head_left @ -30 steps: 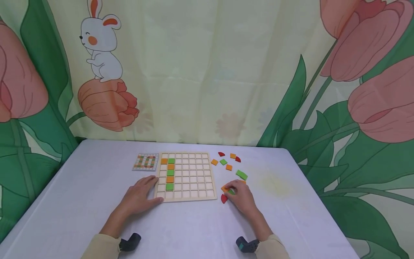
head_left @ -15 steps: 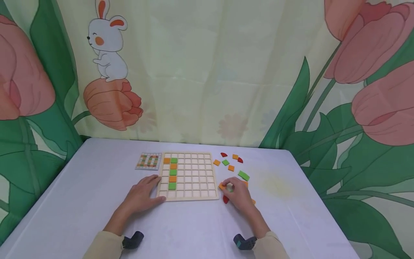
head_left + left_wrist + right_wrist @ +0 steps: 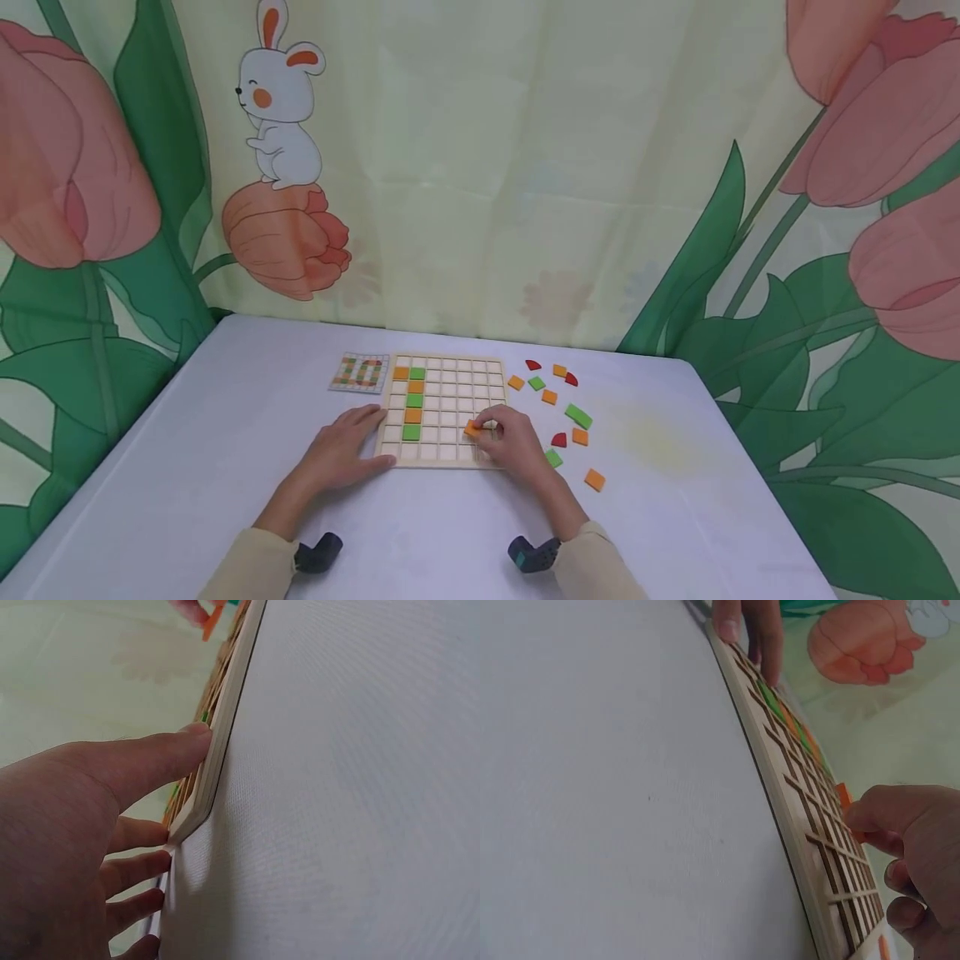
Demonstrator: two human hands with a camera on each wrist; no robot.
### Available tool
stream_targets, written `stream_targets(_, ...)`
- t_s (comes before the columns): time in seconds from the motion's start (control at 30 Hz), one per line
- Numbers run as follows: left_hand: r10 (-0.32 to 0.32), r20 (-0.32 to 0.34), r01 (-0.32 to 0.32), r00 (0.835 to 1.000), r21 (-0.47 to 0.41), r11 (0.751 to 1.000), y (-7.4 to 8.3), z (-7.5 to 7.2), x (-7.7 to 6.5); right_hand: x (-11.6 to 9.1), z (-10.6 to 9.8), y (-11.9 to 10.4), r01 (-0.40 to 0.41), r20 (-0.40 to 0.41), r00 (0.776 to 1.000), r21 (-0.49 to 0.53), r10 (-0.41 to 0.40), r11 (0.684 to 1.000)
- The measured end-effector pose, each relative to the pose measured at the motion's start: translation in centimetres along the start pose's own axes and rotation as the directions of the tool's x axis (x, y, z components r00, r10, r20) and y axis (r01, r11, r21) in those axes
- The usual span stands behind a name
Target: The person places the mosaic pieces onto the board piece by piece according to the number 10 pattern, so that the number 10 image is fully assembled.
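Note:
A wooden grid board lies on the table, with green and orange square tiles set in several cells at its left. My left hand rests at the board's near left corner. In the left wrist view its thumb presses the front edge, and its fingers lie along the side. My right hand is over the board's right part, pinching an orange square tile between thumb and fingertips. From the right wrist, the pinched tile stands tilted close above the grid.
A printed pattern card lies at the board's upper left. Right of the board are loose pieces: orange squares, green pieces and red quarter-rounds. A floral curtain hangs behind the table.
My right hand has moved left from the loose pieces to over the board, carrying the orange tile. My left hand stays at the board's corner. The head view has shifted slightly.

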State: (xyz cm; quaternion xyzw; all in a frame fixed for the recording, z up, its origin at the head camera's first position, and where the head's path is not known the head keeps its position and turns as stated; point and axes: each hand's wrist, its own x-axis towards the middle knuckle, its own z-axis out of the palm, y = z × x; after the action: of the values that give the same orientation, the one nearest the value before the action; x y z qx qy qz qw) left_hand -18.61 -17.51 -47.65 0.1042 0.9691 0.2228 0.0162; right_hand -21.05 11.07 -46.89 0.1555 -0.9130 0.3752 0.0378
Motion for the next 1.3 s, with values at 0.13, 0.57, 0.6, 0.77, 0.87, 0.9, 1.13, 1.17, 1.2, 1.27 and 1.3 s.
stream_targets(0.13, 0.004, -0.008, -0.004, 1.000, -0.002, 1.000, 0.1, -0.1, 0.0, 0.9, 1.2, -0.9, 0.045, 0.038, 0.998, 0.000, -0.045, 0.999)
stream_targets(0.57, -0.006, -0.001, 0.006, 1.000, 0.003, 1.000, 0.0, 0.3, 0.1, 2.3, 3.9, -2.2, 0.087, 0.119, 0.989, 0.039, -0.092, 0.995)
stream_targets(0.6, -0.007, -0.001, 0.007, 1.000, 0.002, 1.000, 0.0, 0.3, 0.1, 2.3, 4.0, -2.3, 0.090, 0.121, 0.988, 0.046, -0.095, 0.995)
stream_targets(0.77, -0.011, -0.007, 0.011, 1.000, 0.007, 1.000, -0.1, 0.3, 0.1, 2.5, 4.2, -2.8, 0.085, 0.141, 0.986, 0.047, -0.091, 0.995)
stream_targets(0.87, -0.010, -0.011, 0.010, 1.000, 0.011, 1.000, -0.1, 0.3, 0.2, 2.5, 4.1, -2.9, 0.083, 0.149, 0.985, 0.028, -0.086, 0.996)
stream_targets(0.9, -0.010, -0.013, 0.010, 1.000, 0.013, 1.000, -0.1, 0.3, 0.2, 2.5, 4.1, -2.9, 0.083, 0.150, 0.985, 0.024, -0.085, 0.996)
stream_targets(1.13, -0.019, -0.009, 0.019, 1.000, 0.007, 1.000, 0.1, 0.1, 0.1, 2.5, 4.0, -2.3, 0.116, 0.142, 0.983, -0.002, -0.115, 0.993)
stream_targets(1.17, -0.021, -0.007, 0.021, 1.000, 0.006, 1.000, 0.1, 0.1, 0.1, 2.6, 4.0, -2.1, 0.118, 0.135, 0.984, -0.005, -0.117, 0.993)
stream_targets(1.2, -0.022, -0.006, 0.022, 1.000, 0.005, 1.000, 0.1, 0.1, 0.1, 2.5, 3.9, -1.9, 0.122, 0.125, 0.985, -0.011, -0.119, 0.993)
stream_targets(1.27, -0.021, -0.006, 0.021, 1.000, 0.001, 1.000, 0.1, 0.1, 0.0, 2.6, 3.6, -1.4, 0.122, 0.108, 0.987, -0.009, -0.120, 0.993)
stream_targets(1.3, -0.020, -0.007, 0.020, 1.000, 0.001, 1.000, 0.2, 0.1, 0.0, 2.6, 3.3, -1.1, 0.115, 0.101, 0.988, -0.009, -0.114, 0.993)
